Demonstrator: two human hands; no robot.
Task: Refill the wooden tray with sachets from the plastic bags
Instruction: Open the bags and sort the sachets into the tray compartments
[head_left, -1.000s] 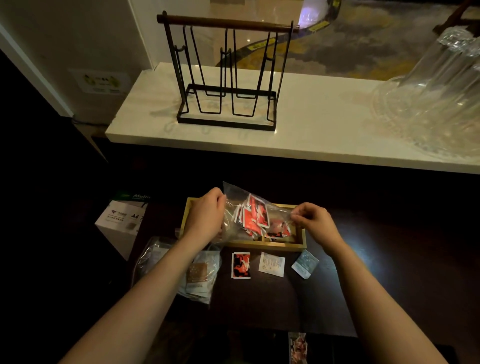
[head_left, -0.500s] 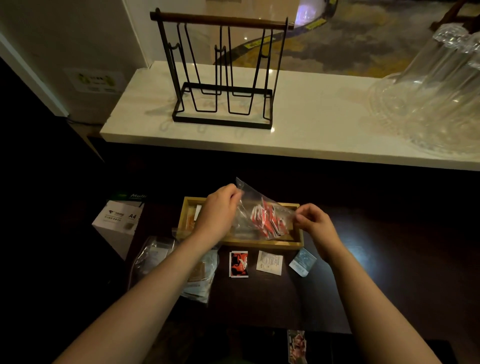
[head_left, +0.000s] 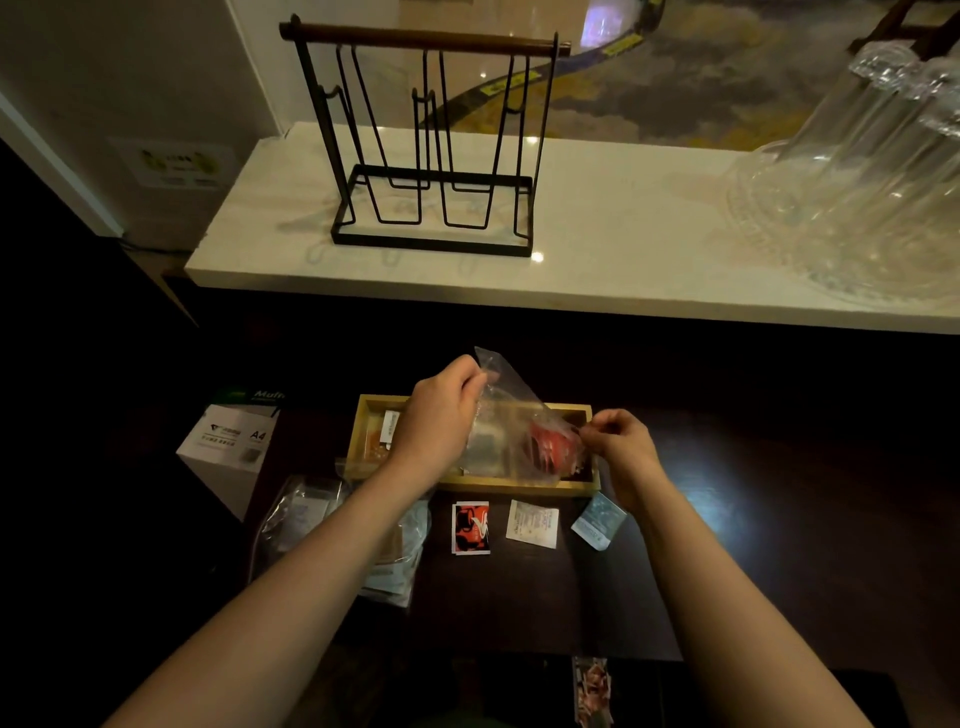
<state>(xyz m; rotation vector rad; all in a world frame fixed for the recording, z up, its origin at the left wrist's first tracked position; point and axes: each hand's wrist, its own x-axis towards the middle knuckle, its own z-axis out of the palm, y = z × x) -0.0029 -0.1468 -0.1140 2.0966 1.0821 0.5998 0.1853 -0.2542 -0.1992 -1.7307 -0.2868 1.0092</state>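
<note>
A clear plastic bag (head_left: 506, 410) hangs tilted over the wooden tray (head_left: 519, 486), high at its left end. My left hand (head_left: 439, 415) pinches that raised end. My right hand (head_left: 621, 447) pinches the low right end. Red sachets (head_left: 550, 449) are bunched at the bag's low end, above the tray's right side. A few sachets (head_left: 387, 431) lie in the tray's left compartment. In front of the tray three single sachets lie on the dark table: a red one (head_left: 471, 527), a white one (head_left: 532, 524) and a pale blue one (head_left: 598, 520).
More plastic bags of sachets (head_left: 311, 512) lie at the left under my left forearm. A white A4 paper box (head_left: 231, 441) stands further left. On the marble ledge behind are a black wire rack (head_left: 431, 156) and clear glassware (head_left: 862, 176).
My left hand has lifted its end of the bag higher. The red sachets have slid down toward the end that my right hand holds, low over the tray.
</note>
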